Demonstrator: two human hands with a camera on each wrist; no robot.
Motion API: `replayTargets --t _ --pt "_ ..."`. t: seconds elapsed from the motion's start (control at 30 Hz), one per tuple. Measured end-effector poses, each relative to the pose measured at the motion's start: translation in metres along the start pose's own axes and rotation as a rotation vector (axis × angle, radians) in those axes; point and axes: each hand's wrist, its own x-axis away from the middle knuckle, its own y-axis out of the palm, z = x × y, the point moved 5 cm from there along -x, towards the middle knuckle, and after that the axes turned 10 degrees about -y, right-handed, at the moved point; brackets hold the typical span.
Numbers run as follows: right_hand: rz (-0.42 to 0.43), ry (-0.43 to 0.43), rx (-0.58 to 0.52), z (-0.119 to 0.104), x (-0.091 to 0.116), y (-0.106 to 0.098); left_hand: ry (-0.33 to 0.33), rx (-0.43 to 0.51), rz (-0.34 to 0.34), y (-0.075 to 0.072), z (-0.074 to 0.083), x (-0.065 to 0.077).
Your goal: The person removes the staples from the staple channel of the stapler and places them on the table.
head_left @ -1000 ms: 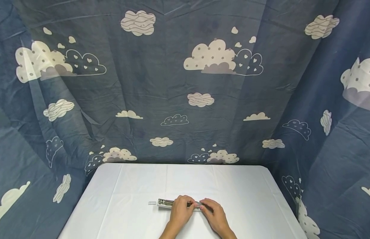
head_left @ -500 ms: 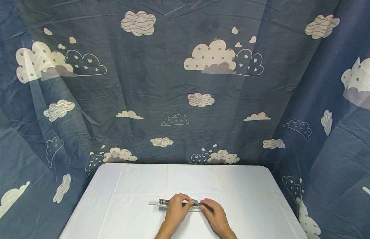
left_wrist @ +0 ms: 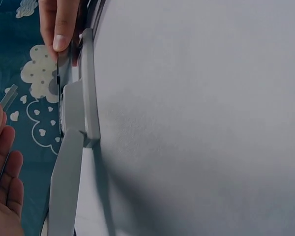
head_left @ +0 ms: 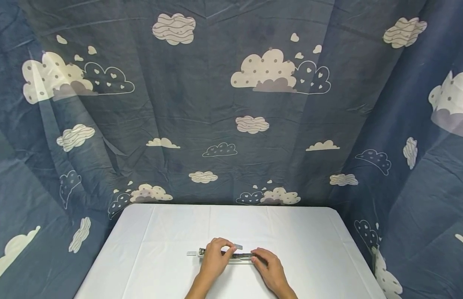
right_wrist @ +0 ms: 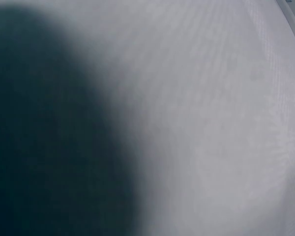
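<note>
A grey stapler (head_left: 241, 261) lies on the white table in the head view, its top swung open and its long dark channel showing. My left hand (head_left: 214, 261) pinches a short strip of staples (head_left: 238, 246) between thumb and forefinger, just above and behind the channel. At the stapler's right end, my right hand (head_left: 270, 268) holds it with thumb and fingers. The left wrist view has the staple strip (left_wrist: 10, 97) apart from the stapler (left_wrist: 74, 105), whose far part the right hand (left_wrist: 60, 27) grips. Part of the stapler is hidden behind my left hand.
Another small grey strip (head_left: 191, 253) lies on the white tablecloth (head_left: 171, 228), left of the stapler. A dark blue cloud-print curtain (head_left: 216, 104) surrounds the table at the back and sides. In the right wrist view, blurred white cloth and a dark patch fill most of the frame.
My left hand has moved left and slightly up, lifting the staple strip away from the stapler's channel. My right hand has stayed at the stapler's right end.
</note>
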Motion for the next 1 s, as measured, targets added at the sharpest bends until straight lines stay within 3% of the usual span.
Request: replayTargets --t 0.17,0.53,1.0 --pt "-0.011 0.013 0.012 0.001 -0.001 0.001 0.023 0.008 0.032 -0.013 0.001 -0.004" --pt "-0.017 0.013 0.011 -0.001 0.0 -0.001 -0.025 0.048 0.062 -0.043 -0.01 -0.014" --pt "-0.021 0.012 0.021 -0.002 0.0 -0.001 -0.104 0.088 0.131 -0.078 -0.039 -0.013"
